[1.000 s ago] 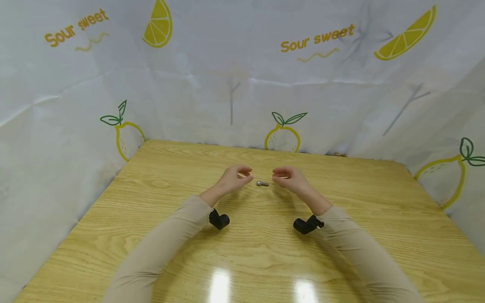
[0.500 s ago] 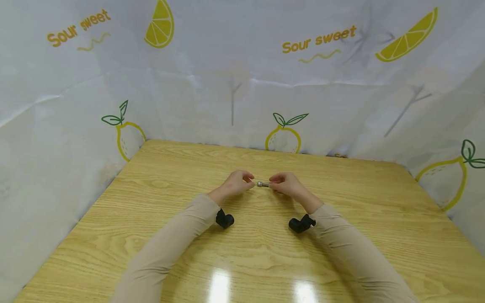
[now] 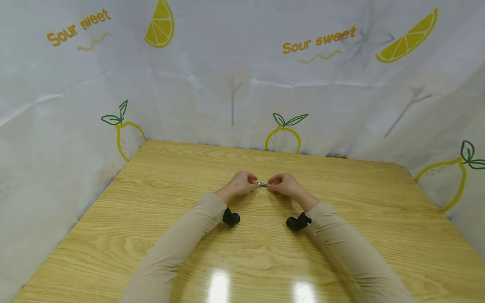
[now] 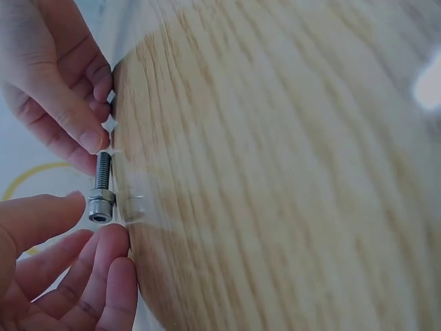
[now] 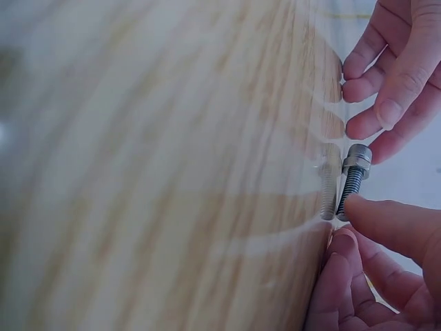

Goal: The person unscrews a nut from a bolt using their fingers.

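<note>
A small steel socket-head bolt (image 3: 262, 184), carrying a hex nut (image 4: 103, 195) up against its head, is near the middle of the table (image 3: 265, 252). My right hand (image 3: 286, 185) pinches the threaded end; in the right wrist view its thumb (image 5: 375, 215) overlaps the thread, with the index finger just below. My left hand (image 3: 239, 184) is at the head end. In the left wrist view its thumb (image 4: 52, 215) and fingertips (image 4: 112, 241) are parted around the bolt head, close to it but with a gap showing.
Both wrists wear a black camera mount, left mount (image 3: 231, 218) and right mount (image 3: 298, 222), low over the wood. A white curtain (image 3: 197, 92) printed with lemons stands behind the table and along its sides.
Both hands have come inward and lower toward the bolt. The right fingers have closed at its threaded end; the left fingertips have moved right, up to its head. The bolt has hardly moved.
</note>
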A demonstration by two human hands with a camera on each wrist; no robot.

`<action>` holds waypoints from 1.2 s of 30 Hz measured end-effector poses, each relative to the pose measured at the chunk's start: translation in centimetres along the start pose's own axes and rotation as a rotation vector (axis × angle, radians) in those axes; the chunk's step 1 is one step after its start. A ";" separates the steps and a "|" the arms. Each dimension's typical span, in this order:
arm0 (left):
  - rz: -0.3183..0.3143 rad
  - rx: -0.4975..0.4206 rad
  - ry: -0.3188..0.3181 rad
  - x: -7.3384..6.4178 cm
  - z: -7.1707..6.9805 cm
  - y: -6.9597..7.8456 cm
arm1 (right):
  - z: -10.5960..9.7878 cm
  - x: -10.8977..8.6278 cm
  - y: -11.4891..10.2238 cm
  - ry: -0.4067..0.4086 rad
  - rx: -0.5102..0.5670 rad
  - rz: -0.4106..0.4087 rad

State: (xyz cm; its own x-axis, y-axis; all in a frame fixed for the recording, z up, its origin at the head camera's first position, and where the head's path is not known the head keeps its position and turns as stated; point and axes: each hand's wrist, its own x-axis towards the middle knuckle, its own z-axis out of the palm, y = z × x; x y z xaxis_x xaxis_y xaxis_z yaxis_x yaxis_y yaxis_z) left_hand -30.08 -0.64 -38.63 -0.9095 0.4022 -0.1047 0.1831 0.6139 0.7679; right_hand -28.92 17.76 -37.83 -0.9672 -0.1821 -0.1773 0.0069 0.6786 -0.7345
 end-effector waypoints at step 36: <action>0.018 0.094 0.057 -0.6 0.0 1.1 | 0.2 -0.5 -1.1 -0.051 -0.136 -0.065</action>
State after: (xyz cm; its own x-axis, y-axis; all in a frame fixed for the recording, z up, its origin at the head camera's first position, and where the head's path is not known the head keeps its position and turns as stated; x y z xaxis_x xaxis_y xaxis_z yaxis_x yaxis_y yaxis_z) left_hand -29.31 -0.21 -37.71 -0.9250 0.3762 -0.0534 0.2314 0.6692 0.7061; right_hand -28.39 16.97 -37.08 -0.9502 -0.2625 -0.1681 -0.0929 0.7534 -0.6510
